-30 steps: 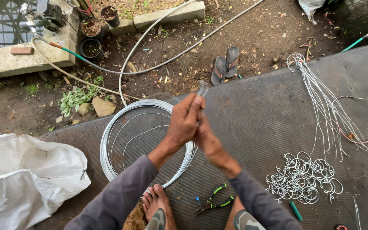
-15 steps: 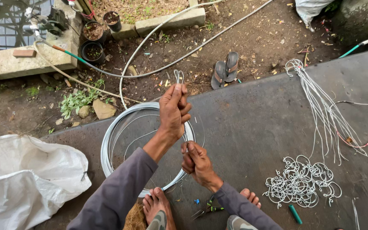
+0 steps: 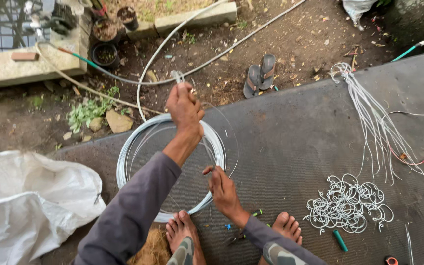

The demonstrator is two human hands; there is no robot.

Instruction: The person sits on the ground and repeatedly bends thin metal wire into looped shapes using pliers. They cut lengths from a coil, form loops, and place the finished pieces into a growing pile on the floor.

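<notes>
My left hand (image 3: 185, 109) is raised over a large coil of white wire (image 3: 123, 162) lying on the dark slab, and it grips the bent end of a strand of that wire (image 3: 177, 77). My right hand (image 3: 223, 189) is lower, near the coil's right rim, pinching the same thin strand, which arcs between the two hands. Both of my bare feet (image 3: 185, 235) rest on the slab just below the coil. Green-handled pliers (image 3: 244, 230) lie between the feet, partly hidden by my right wrist.
A pile of bent white wire hooks (image 3: 349, 203) and a bundle of straight cut wires (image 3: 374, 118) lie to the right. A white sack (image 3: 25, 206) sits at the left. Sandals (image 3: 260, 73), hoses and plant pots (image 3: 106, 54) are on the dirt beyond the slab edge.
The hands, together a second ago, have drawn apart: the left rose and moved left with the wire end, the right dropped toward the coil's rim, pulling a strand out between them.
</notes>
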